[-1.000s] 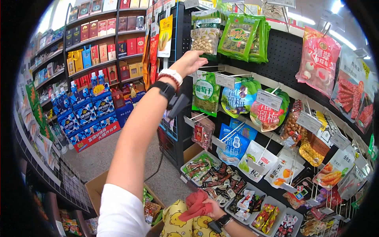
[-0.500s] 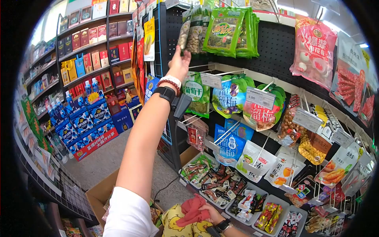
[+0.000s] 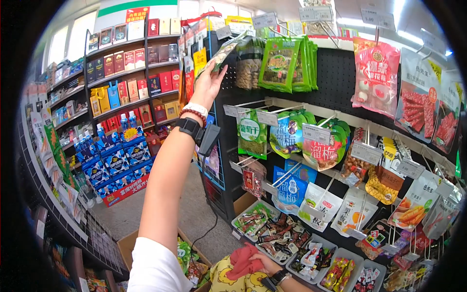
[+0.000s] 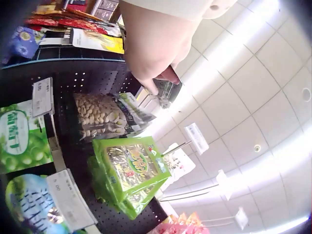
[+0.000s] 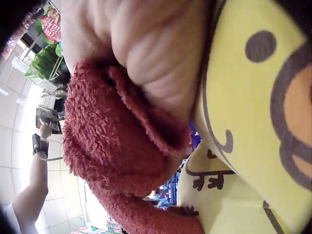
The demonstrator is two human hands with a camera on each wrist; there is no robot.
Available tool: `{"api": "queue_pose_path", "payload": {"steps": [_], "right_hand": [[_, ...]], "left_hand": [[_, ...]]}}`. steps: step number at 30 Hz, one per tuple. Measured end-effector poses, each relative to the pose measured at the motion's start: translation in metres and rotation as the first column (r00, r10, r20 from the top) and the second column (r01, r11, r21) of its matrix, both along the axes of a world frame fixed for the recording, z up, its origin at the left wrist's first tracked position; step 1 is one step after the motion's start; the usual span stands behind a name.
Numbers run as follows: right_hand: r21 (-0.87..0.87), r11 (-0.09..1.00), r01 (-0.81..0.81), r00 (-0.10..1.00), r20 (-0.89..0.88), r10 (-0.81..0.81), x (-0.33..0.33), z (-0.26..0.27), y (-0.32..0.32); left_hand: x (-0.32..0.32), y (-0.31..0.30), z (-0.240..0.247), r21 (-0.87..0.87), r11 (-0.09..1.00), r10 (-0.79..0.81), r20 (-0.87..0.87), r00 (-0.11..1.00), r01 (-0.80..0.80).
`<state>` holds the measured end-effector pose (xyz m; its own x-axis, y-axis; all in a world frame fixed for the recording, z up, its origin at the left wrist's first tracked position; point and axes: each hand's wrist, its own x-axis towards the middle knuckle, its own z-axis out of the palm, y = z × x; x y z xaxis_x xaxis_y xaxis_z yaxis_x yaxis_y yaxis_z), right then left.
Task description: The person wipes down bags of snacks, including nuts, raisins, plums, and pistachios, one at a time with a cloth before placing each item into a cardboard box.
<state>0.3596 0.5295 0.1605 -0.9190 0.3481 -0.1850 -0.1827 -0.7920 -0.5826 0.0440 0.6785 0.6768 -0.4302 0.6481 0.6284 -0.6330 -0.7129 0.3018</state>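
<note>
High at the upper hook, my left hand (image 3: 210,86) pinches the lower part of a snack bag (image 3: 227,48) and holds it swung out to the left, tilted. Its thumb and a finger close on the bag's edge (image 4: 168,90) in the left wrist view. Behind it hang more bags of pistachio-like nuts (image 3: 249,70), beside green snack packs (image 3: 282,63). Low down, my right hand (image 3: 266,262) grips a crumpled red cloth (image 3: 244,263) in front of a yellow apron (image 3: 224,275) with a cartoon print. The fluffy cloth (image 5: 112,141) bunches under the palm in the right wrist view.
Hooks with price tags (image 3: 317,132) jut from the black pegboard (image 3: 335,73), loaded with bagged snacks. Grey bins (image 3: 311,272) of small wrapped sweets stand below. A cardboard box (image 3: 129,246) sits on the floor at left. Blue drink cartons (image 3: 116,165) and boxed goods fill the back.
My left hand has taken hold of the front bag and pulled it left and outward, away from the bags behind. The head view has tilted upward. My right hand keeps the red cloth.
</note>
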Motion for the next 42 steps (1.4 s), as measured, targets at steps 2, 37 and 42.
{"api": "queue_pose_path", "payload": {"steps": [2,37,42], "right_hand": [[0.048,0.998,0.045,0.999,-0.013,-0.044,0.000,0.014,-0.007],[0.196,0.981,0.001,0.986,0.165,-0.034,0.118,0.074,-0.121],[0.227,0.948,-0.222,0.905,0.411,0.114,0.121,0.036,-0.115]], "left_hand": [[-0.001,-0.024,0.001,0.074,0.997,-0.003,-0.031,1.000,0.005],[0.177,-0.449,-0.513,-0.696,0.507,-0.346,0.375,0.860,0.508],[0.168,-0.435,-0.544,-0.809,0.342,-0.454,0.302,0.838,0.477]]}}
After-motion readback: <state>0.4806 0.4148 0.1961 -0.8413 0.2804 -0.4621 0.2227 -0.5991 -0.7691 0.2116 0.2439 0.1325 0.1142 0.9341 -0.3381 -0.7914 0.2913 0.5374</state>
